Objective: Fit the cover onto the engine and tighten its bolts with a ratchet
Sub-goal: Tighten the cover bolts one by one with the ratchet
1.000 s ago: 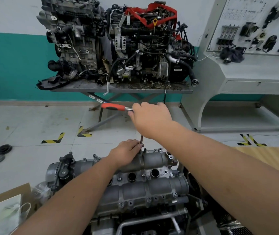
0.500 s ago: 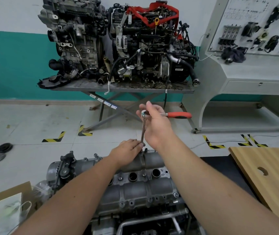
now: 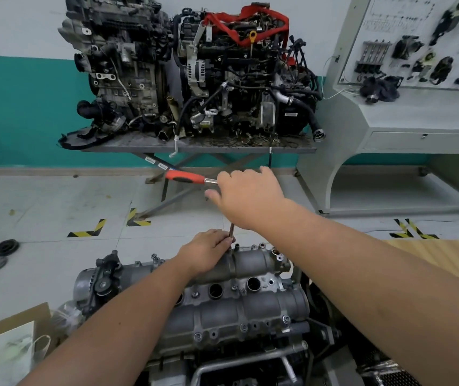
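Cover (image 3: 222, 307): one cast grey metal piece, matte and slightly rough, shaped as two long rounded humps side by side; it sits on top of the engine (image 3: 250, 366) in the lower middle of the view.
Plug wells: three round dark holes show in the valley between the humps; a fourth may lie behind the left forearm, cannot tell.
Bolts (image 3: 286, 319): small silvery heads dot the cover's edges, several in sight; the exact count is unclear.
Ratchet (image 3: 185, 176): one, with a smooth red-and-black grip pointing left and a bright metal neck; its head is hidden under the right hand.
Extension bar (image 3: 232, 232): one thin dark steel rod, standing nearly upright from the cover's far edge up toward the right hand.
Right hand (image 3: 246, 196): curled over the ratchet's head end, grasping it, above the cover.
Left hand (image 3: 209, 253): rests on the cover's far hump, fingers pinching the bar's lower end.
Background engines (image 3: 189, 71): two, greasy and dark, on a grey metal worktop (image 3: 200, 144); one carries a red strap.
Floor (image 3: 41, 207): pale tiles with yellow-black tape marks; two dark round discs (image 3: 1, 254) lie at the left.
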A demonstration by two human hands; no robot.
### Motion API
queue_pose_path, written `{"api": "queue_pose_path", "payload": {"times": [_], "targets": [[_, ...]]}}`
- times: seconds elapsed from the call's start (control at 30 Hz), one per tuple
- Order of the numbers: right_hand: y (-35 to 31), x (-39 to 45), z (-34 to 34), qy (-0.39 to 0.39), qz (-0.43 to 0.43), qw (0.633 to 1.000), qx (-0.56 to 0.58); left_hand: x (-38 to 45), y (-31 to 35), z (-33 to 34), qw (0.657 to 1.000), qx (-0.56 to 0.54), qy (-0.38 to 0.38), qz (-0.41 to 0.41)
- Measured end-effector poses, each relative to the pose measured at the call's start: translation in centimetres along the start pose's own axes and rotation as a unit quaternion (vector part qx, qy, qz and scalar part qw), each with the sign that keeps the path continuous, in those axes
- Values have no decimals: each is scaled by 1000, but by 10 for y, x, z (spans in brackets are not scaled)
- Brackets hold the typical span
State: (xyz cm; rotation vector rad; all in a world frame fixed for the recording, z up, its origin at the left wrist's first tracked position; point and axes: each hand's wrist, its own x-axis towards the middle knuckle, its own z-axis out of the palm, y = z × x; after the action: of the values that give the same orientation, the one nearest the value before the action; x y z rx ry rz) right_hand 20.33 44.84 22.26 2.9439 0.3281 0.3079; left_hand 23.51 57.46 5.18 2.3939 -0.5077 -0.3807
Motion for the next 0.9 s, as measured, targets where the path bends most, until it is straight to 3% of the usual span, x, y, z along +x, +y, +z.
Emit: {"api": "queue_pose_path", "payload": {"times": [0.13,0.2,0.27,0.3,0.33,0.43,0.47,0.5,0.53,0.57,0.6,0.63,0.67,0.73,0.77,0.83,0.9], "targets": [[0,2,-8,-43,20,996,79,1,0,0,1000,9,-5,0],[-1,3,-11,-67,54,981,177,0,1,0,1000,18,-4,1],[-3,3,-11,-93,111,913,382,-1,1,0,1000,19,-2,-1],[-5,1,-12,-102,159,839,511,-1,1,0,1000,20,-2,-1],[-6,0,-11,-107,208,735,637,-1,1,0,1000,23,-2,0],[-10,-5,-1,-61,278,387,877,0,1,-2,1000,28,-11,5],[-11,-5,4,-26,284,303,909,1,0,-2,1000,22,-13,5],[-12,-5,10,15,290,249,924,2,0,-2,1000,17,-14,4],[-14,-6,15,55,294,221,928,2,0,-2,1000,15,-14,1],[-15,-7,21,88,293,227,925,2,1,-2,1000,17,-14,-1],[-17,-9,27,112,284,273,912,3,1,-2,1000,20,-15,-2],[-20,-11,32,131,269,368,880,2,1,-3,1000,18,-15,-2],[-24,-16,36,147,240,493,823,2,0,-2,1000,11,-14,2],[-24,-26,50,240,122,740,617,1,-1,-2,1000,-12,-6,12],[-22,-27,55,298,45,825,479,0,-1,-1,1000,-24,-1,18],[-13,-23,53,333,-56,909,245,-2,2,-1,999,-40,5,37],[-9,-18,36,228,-69,966,105,-3,5,-2,999,-16,1,32]]}}
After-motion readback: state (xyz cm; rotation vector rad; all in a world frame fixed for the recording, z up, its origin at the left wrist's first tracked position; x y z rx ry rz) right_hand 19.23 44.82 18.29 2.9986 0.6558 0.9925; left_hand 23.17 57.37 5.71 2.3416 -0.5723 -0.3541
